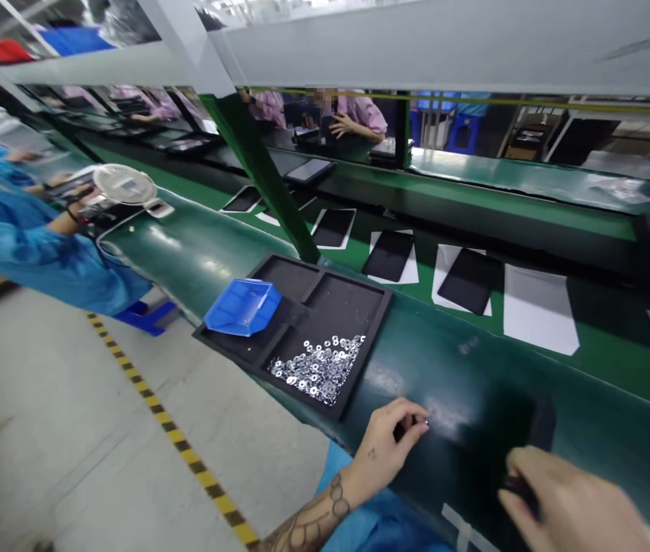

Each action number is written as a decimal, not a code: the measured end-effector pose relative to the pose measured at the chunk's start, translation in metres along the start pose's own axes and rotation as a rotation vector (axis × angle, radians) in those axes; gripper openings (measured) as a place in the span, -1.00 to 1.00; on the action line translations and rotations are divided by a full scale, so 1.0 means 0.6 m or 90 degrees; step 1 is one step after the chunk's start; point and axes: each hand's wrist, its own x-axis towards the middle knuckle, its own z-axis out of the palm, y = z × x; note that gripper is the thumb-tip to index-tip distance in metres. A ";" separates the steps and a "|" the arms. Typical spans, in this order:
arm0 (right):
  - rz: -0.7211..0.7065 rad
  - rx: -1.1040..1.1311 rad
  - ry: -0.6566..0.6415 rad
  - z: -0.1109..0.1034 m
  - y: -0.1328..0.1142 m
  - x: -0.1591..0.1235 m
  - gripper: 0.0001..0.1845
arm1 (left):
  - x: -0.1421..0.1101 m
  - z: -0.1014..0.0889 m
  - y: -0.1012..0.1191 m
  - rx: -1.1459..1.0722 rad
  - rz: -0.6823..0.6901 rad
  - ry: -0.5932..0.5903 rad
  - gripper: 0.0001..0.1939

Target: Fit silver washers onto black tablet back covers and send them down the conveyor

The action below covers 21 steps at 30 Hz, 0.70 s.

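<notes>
The left hand [385, 448], a tattooed forearm behind it, is curled into a pinch, its fingertips [411, 414] closed on what looks like a small metal washer [425, 422], though it is too tiny to be sure. The washer will be light, stiff and easy to drop, so a fingertip hold on its rim suits it. The right hand [578, 502] is clenched on the edge of a black panel [523, 445], which lies on the green table [474, 360]; blur hides the exact grip. The panel looks flat, thin and rigid, with a smooth face best taken by its edges. Beside it sits a black foam tray [366, 360] holding a heap of loose silver washers [318, 369] and a blue plastic bin [243, 307]. No brand, label or writing can be read.
</notes>
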 end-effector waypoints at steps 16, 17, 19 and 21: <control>0.425 0.991 0.244 -0.024 0.222 0.112 -0.78 | 0.151 0.043 0.042 0.275 -0.043 -0.325 -0.98; 0.435 1.000 0.253 -0.019 0.228 0.112 -0.79 | 0.157 0.052 0.044 0.298 -0.031 -0.339 -0.98; 0.472 0.962 0.222 -0.006 0.227 0.112 -0.74 | 0.168 0.063 0.047 0.327 -0.011 -0.360 -0.98; 0.491 0.868 0.177 0.003 0.218 0.112 -0.65 | 0.180 0.071 0.049 0.335 -0.003 -0.366 -0.97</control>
